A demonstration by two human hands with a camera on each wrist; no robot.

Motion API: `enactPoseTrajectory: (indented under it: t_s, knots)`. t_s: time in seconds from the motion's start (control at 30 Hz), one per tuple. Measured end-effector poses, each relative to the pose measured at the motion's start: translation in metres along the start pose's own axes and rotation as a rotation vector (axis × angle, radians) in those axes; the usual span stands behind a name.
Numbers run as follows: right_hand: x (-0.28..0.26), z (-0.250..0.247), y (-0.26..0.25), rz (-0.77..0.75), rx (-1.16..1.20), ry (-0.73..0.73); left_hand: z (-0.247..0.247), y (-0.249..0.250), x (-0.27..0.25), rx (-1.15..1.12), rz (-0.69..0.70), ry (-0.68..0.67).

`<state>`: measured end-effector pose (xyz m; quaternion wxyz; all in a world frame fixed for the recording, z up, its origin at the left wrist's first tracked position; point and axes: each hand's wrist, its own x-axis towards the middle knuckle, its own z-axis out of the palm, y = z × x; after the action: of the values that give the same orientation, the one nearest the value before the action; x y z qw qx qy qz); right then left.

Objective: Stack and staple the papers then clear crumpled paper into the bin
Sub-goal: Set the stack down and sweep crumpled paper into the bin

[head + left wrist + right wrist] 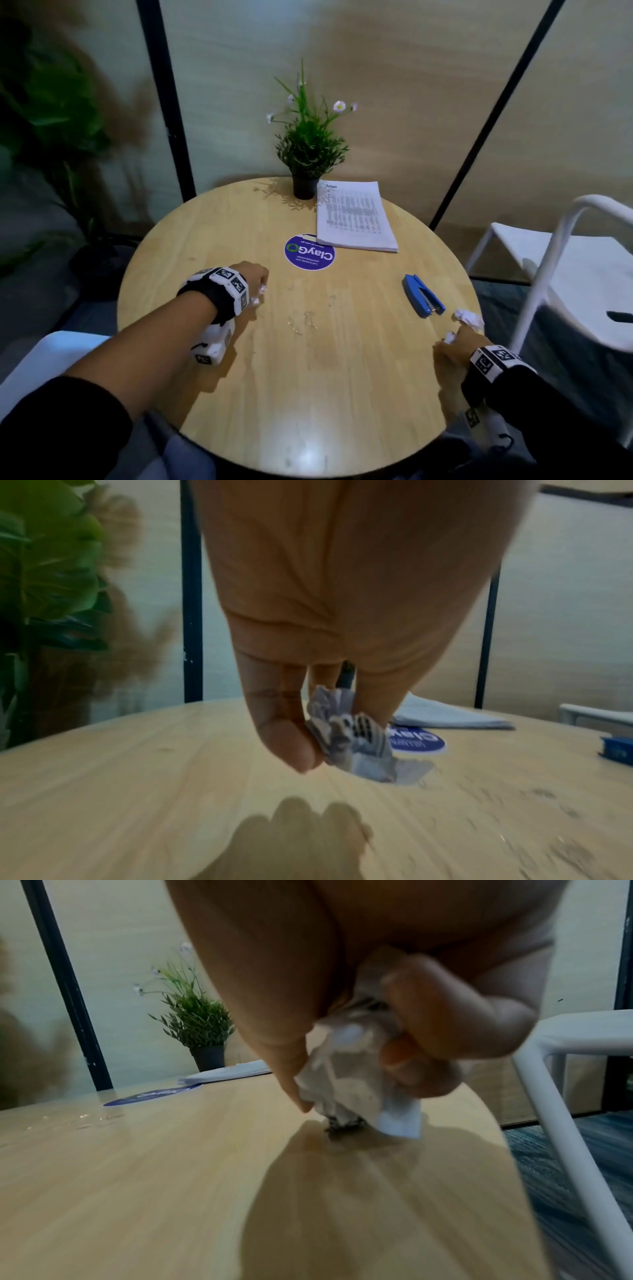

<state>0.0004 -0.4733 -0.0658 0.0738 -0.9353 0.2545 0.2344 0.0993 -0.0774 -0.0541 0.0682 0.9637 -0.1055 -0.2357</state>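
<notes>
Left hand (310, 631) pinches a small crumpled printed scrap (356, 737) near the round wooden tabletop's (308, 394) left edge; right hand (394, 993) clutches a crumpled white wad (349, 1080) at the right edge, both likely gathered for binning

Round wooden table (239, 222), pale top w/ scuffs and small shiny specks near the middle. Blue round sticker (309, 253) on it, white lettering, approx. centre. Small potted plant (308, 147) at the far edge, black pot, thin stems w/ pale flowers, just beyond the sticker. White metal chair (565, 270) to the right of the table. Big leafy plant (51, 113) in the left corner, blurred. Beige wall panels w/ black posts (164, 85) behind.
</notes>
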Motion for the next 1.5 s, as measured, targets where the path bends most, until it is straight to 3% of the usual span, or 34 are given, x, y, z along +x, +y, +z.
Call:
enactPoseTrajectory:
  t_s: [0.27,0.47,0.7,0.87,1.0,1.13,1.5]
  knots:
    - [-0.024,-0.002,-0.059,-0.153,-0.161,0.015,-0.037,-0.054,-0.058,-0.051,-0.058,0.068]
    - [-0.088,0.001,-0.168,-0.503,0.058,-0.035,-0.032,-0.116,-0.119,-0.135,-0.141,0.183]
    - [-0.184,0.023,-0.330,-1.026,-0.130,-0.061,0.018,-0.220,-0.194,-0.364,-0.353,0.184]
    - [-0.231,0.065,-0.430,-1.253,-0.211,-0.131,0.063,-0.277,-0.227,-0.442,-0.491,0.144]
    - [-0.249,0.102,-0.482,-1.341,-0.348,-0.117,0.091,-0.289,-0.232,-0.479,-0.503,0.103]
    - [-0.250,0.134,-0.514,-1.328,-0.516,-0.178,0.119,-0.296,-0.224,-0.612,-0.501,0.119]
    - [-0.244,0.175,-0.551,-1.312,-0.609,-0.268,0.153,-0.304,-0.208,-0.755,-0.600,0.221]
